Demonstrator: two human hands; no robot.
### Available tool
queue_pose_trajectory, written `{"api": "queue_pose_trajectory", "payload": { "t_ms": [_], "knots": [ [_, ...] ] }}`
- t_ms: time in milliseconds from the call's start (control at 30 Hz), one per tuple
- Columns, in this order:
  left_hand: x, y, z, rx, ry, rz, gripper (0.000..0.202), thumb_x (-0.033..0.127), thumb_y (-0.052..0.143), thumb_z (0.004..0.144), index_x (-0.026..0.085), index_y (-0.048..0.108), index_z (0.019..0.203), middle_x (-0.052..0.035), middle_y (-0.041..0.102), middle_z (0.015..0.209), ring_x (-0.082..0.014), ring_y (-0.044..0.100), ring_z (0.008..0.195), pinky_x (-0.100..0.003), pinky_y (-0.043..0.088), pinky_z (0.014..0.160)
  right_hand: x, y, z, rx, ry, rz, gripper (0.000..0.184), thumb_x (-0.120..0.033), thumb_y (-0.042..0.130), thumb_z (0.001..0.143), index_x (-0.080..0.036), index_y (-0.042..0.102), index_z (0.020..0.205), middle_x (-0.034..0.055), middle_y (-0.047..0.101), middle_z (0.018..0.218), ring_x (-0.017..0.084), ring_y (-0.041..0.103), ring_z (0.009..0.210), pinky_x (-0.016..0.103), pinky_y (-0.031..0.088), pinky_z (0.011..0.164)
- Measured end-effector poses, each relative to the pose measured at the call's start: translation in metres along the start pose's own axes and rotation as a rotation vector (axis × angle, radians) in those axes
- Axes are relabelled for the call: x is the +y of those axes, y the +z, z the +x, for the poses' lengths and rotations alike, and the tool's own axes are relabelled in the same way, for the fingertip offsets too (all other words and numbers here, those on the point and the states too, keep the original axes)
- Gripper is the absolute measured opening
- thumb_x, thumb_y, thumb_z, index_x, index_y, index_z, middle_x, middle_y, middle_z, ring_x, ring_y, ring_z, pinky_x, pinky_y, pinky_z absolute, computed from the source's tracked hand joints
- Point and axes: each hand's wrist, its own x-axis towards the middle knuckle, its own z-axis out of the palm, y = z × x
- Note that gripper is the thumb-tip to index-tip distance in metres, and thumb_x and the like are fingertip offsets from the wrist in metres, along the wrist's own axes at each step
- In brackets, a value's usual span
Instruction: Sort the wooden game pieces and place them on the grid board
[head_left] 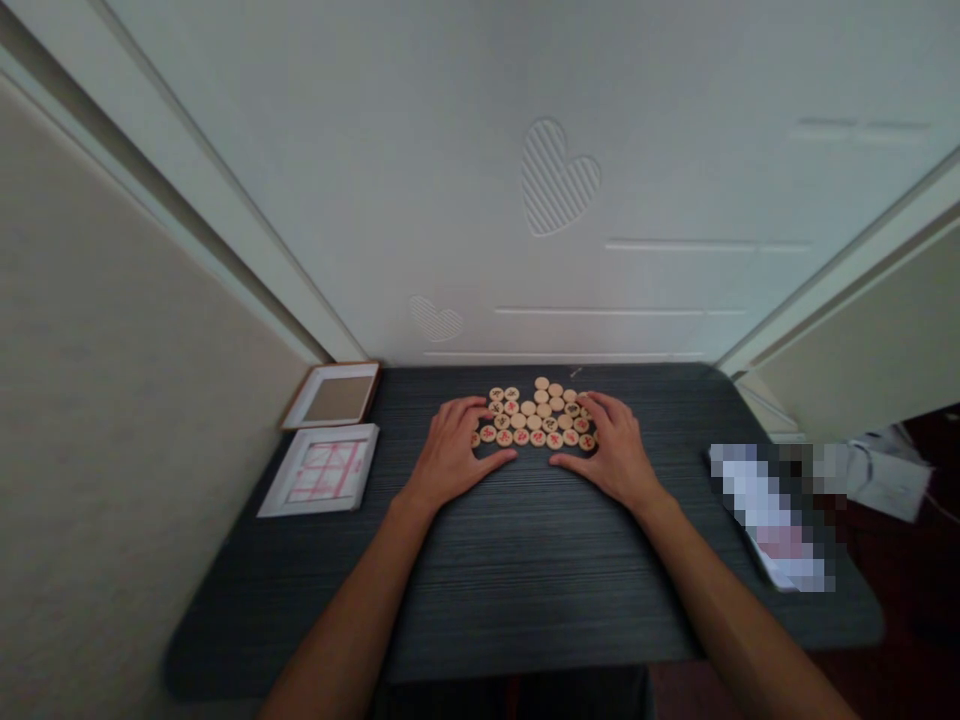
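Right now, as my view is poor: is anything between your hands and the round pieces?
Nothing visible. The left hand and right hand flank the round pieces directly; the white box lies farther left.

Your discs are pale tan: some with red characters, some with black, others plain-faced. Near row reads mostly red to you. Table under them: dark grey, fine streaky lines running side to side. On your left, brown-edged tray, white border, brown base; white box with pinkish-red grid lines. Ahead of you, grey-white panel; large heart and small heart both striped. Wall to your left: greyish beige.
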Motion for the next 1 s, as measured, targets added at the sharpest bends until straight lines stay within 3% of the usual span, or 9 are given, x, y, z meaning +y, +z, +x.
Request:
{"api": "queue_pose_trajectory", "payload": {
  "t_ms": [133, 567, 700, 867, 1000],
  "knots": [
    [0.001, -0.002, -0.001, -0.001, 0.016, -0.010, 0.046, 0.053, 0.076, 0.080, 0.024, 0.062, 0.112, -0.0104, 0.055, 0.139, -0.0322, 0.048, 0.130, -0.052, 0.037, 0.111, 0.004, 0.002, 0.000, 0.004, 0.035, -0.013, 0.089, -0.072, 0.077, 0.069, -0.026, 0.052, 0.141, 0.0155, 0.054, 0.139, 0.038, 0.049, 0.127, 0.055, 0.042, 0.104],
    [-0.003, 0.002, -0.001, 0.013, 0.032, 0.023, 0.056, 0.051, 0.077, 0.080, 0.025, 0.055, 0.124, -0.0094, 0.055, 0.140, -0.0307, 0.049, 0.130, -0.051, 0.040, 0.110, 0.007, 0.008, 0.001, 0.022, 0.104, -0.022, 0.086, -0.074, 0.073, 0.072, -0.024, 0.054, 0.139, 0.0153, 0.058, 0.133, 0.037, 0.052, 0.122, 0.054, 0.043, 0.103],
    [-0.003, 0.002, -0.001, 0.028, 0.036, 0.029, 0.057, 0.051, 0.078, 0.080, 0.026, 0.054, 0.125, -0.0092, 0.055, 0.140, -0.0306, 0.050, 0.130, -0.051, 0.041, 0.111, 0.010, 0.002, 0.001, 0.016, 0.108, 0.022, 0.085, -0.072, 0.074, 0.072, -0.026, 0.053, 0.140, 0.0150, 0.057, 0.134, 0.037, 0.052, 0.124, 0.055, 0.043, 0.105],
    [-0.003, 0.002, -0.001, 0.028, 0.036, 0.025, 0.057, 0.052, 0.077, 0.080, 0.026, 0.054, 0.125, -0.0099, 0.055, 0.139, -0.0312, 0.050, 0.130, -0.052, 0.041, 0.110, 0.028, -0.013, 0.000, -0.106, 0.012, 0.107, 0.090, -0.067, 0.080, 0.069, -0.030, 0.048, 0.145, 0.0129, 0.053, 0.140, 0.036, 0.051, 0.127, 0.054, 0.043, 0.108],
    [-0.003, 0.001, -0.001, 0.020, 0.032, 0.025, 0.057, 0.052, 0.077, 0.081, 0.026, 0.054, 0.126, -0.0102, 0.054, 0.140, -0.0316, 0.049, 0.130, -0.052, 0.041, 0.110, 0.038, -0.018, 0.000, -0.125, 0.013, 0.150, 0.085, -0.062, 0.080, 0.072, -0.030, 0.049, 0.144, 0.0120, 0.055, 0.137, 0.034, 0.053, 0.126, 0.054, 0.043, 0.109]
  ]
}}
